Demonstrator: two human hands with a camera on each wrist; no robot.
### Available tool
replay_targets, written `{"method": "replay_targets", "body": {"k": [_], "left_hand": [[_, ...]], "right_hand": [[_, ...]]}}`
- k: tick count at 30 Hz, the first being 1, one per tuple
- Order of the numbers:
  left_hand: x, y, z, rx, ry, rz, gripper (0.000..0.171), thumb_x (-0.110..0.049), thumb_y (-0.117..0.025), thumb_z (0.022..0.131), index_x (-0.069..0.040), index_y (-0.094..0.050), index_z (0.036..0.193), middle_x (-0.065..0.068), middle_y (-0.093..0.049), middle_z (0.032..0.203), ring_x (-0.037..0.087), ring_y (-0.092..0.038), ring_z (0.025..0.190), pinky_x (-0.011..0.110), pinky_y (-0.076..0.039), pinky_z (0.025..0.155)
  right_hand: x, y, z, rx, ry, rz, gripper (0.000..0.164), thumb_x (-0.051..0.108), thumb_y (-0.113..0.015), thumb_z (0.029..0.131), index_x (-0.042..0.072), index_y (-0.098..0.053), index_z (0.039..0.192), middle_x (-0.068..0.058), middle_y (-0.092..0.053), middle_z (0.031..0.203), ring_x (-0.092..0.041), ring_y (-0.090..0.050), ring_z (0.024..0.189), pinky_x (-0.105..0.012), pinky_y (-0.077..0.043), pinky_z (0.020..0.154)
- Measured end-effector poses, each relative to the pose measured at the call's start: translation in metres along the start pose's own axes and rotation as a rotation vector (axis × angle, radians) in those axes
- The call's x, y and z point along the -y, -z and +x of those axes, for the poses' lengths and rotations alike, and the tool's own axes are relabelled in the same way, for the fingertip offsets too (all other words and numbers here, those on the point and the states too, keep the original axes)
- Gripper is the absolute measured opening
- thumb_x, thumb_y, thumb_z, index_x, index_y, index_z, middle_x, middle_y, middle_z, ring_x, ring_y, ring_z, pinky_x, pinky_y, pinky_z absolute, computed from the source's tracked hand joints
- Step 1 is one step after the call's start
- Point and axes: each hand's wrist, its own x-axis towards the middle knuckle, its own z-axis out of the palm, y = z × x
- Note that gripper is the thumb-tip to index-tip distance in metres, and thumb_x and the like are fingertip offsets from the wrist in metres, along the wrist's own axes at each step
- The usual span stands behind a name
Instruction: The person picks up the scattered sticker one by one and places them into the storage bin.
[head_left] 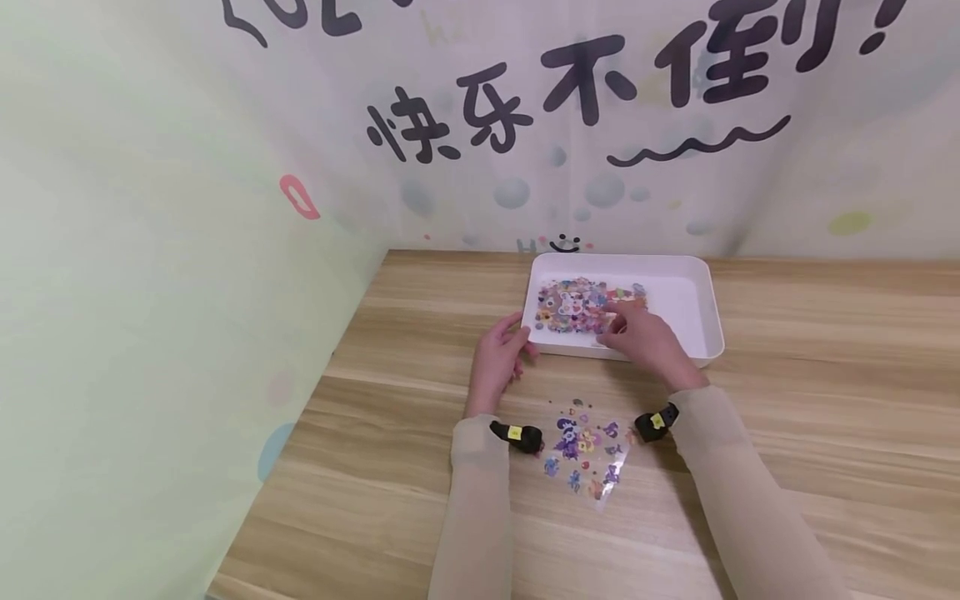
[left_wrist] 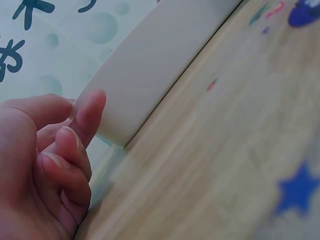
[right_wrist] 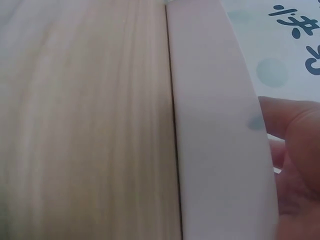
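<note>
A white tray [head_left: 686, 304] stands at the back of the table, with clear sticker sheets [head_left: 567, 304] in small colourful pictures lying inside at its left. My left hand [head_left: 495, 358] holds the tray's near left corner, thumb and forefinger at the rim. Over the sheets, my right hand [head_left: 647, 337] reaches in with bent fingers; whether they pinch a sheet is hidden. In the right wrist view, the tray's side wall [right_wrist: 220, 120] covers the fingertips. Nearer me, another clear sticker sheet [head_left: 585, 442] with purple, blue and orange figures lies flat between my forearms.
The wood-grain table [head_left: 405, 400] ends at a printed cloth backdrop [head_left: 465, 217] behind the tray. A pale green cloth [head_left: 150, 292] hangs along the left edge. Black wrist cameras [head_left: 517, 437] are strapped over my beige sleeves [head_left: 476, 508].
</note>
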Motion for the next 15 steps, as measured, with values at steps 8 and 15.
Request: {"method": "replay_targets", "body": {"k": [8, 15], "left_hand": [[-0.001, -0.001, 0.001, -0.005, -0.004, -0.013, 0.039, -0.04, -0.054, 0.086, -0.032, -0.049, 0.124, 0.001, -0.065, 0.072, 0.013, -0.045, 0.042, 0.024, -0.036, 0.034], [0.0, 0.0, 0.001, -0.011, 0.011, -0.001, 0.039, -0.039, -0.054, 0.087, -0.032, -0.048, 0.125, 0.001, -0.065, 0.072, 0.012, -0.045, 0.042, 0.023, -0.035, 0.033]], "right_hand": [[-0.005, 0.01, -0.003, -0.043, 0.056, 0.029, 0.047, 0.031, -0.06, 0.085, 0.009, -0.05, 0.125, -0.006, -0.057, 0.092, -0.021, -0.051, 0.082, -0.033, -0.043, 0.067], [-0.013, 0.021, -0.019, -0.113, 0.12, 0.025, 0.045, 0.04, -0.056, 0.086, 0.01, -0.054, 0.12, -0.004, -0.057, 0.092, -0.02, -0.05, 0.086, -0.033, -0.042, 0.067]]}}
